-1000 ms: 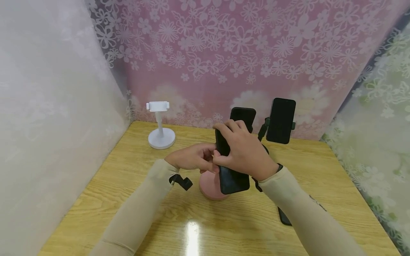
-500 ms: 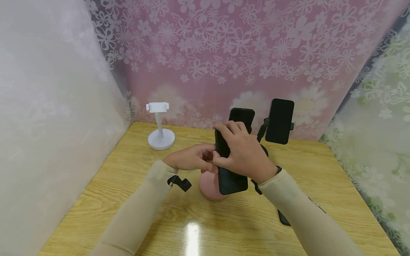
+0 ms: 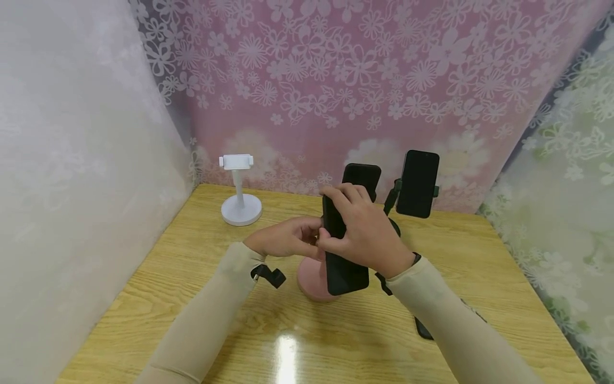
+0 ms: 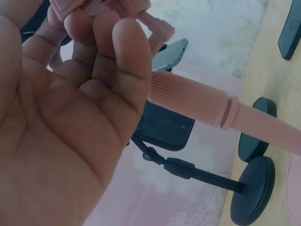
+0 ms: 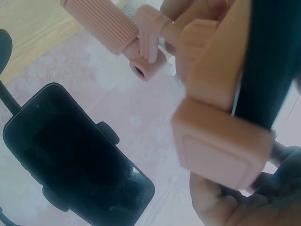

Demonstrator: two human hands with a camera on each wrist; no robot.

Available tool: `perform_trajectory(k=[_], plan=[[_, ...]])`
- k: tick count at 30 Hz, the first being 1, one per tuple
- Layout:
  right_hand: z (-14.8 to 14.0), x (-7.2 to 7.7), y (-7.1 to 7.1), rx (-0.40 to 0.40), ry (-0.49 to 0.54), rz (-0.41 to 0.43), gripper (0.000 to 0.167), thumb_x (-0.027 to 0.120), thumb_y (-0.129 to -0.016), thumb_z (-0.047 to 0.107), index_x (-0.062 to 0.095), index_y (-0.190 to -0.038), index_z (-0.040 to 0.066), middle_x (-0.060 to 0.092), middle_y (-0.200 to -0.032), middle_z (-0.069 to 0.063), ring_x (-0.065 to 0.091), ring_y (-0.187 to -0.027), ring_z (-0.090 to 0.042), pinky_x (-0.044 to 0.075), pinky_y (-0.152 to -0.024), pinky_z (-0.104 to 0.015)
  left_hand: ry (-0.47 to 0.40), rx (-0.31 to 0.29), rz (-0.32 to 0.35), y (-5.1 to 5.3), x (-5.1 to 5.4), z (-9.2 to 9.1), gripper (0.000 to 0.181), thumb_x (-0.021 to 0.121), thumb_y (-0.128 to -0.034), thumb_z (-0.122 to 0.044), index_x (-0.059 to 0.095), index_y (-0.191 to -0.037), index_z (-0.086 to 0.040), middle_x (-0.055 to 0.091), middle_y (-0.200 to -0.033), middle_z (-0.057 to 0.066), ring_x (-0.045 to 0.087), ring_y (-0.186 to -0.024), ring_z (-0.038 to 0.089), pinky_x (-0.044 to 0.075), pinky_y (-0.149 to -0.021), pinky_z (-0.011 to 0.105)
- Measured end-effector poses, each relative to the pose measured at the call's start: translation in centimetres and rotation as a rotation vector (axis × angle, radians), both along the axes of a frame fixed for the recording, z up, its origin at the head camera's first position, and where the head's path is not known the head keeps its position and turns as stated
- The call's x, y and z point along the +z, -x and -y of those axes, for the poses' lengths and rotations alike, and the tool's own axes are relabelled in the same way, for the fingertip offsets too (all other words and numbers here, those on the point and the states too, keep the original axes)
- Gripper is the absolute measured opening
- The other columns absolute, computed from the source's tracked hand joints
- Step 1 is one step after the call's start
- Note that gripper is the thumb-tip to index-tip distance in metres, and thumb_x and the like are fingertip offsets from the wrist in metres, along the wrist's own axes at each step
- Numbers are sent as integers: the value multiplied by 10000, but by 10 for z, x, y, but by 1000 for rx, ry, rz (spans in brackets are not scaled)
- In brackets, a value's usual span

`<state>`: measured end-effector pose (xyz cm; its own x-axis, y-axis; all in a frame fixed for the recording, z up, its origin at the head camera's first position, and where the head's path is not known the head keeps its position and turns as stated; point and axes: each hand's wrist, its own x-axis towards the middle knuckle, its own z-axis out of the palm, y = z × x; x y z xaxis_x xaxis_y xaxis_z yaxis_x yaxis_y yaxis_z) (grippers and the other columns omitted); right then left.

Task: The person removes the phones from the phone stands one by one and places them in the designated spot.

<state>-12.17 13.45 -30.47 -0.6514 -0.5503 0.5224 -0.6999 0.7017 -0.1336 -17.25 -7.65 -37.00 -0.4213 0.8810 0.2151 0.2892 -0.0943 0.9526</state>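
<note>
In the head view my right hand (image 3: 362, 229) grips a black phone (image 3: 346, 277), fingers over its upper part and thumb at its left edge. The phone stands tilted in front of a pink phone stand, whose round base (image 3: 314, 280) rests on the table. My left hand (image 3: 288, 236) is at the stand's holder, left of the phone; its curled fingertips hold pink parts in the left wrist view, above the ribbed post (image 4: 190, 96). The right wrist view has the pink clamp (image 5: 221, 146) against the phone's edge. My right hand hides part of the phone.
A white phone stand (image 3: 241, 208) stands at the back left of the wooden table (image 3: 240, 341). Behind my right hand are two upright phones, one (image 3: 418, 184) in a dark stand, the other (image 3: 362, 175) partly covered. Another phone (image 3: 424, 329) lies under my right forearm.
Both hands keep nearly the same hold and place. The phone's lower end has shifted slightly left and down in the head view, and the whole view has drifted a little.
</note>
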Motion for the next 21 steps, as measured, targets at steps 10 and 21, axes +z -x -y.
perform_trajectory(k=[10, 21], plan=[[-2, -3, -2, 17, 27, -16, 654, 723, -879, 338, 513, -1461, 124, 555, -1292, -138, 493, -1213, -358, 529, -925, -517, -4, 149, -85, -12, 1, -8, 236, 639, -991, -23, 597, -1223, -3, 649, -1059, 72, 632, -948, 226, 535, -849, 385], [-2, -6, -2, 29, 33, -39, 640, 718, -878, 338, 526, -1441, 103, 560, -1273, -145, 498, -1195, -360, 529, -922, -505, 37, 278, -171, -23, 3, -8, 252, 658, -975, -97, 613, -1221, -66, 635, -1054, 65, 622, -910, 228, 544, -836, 374]])
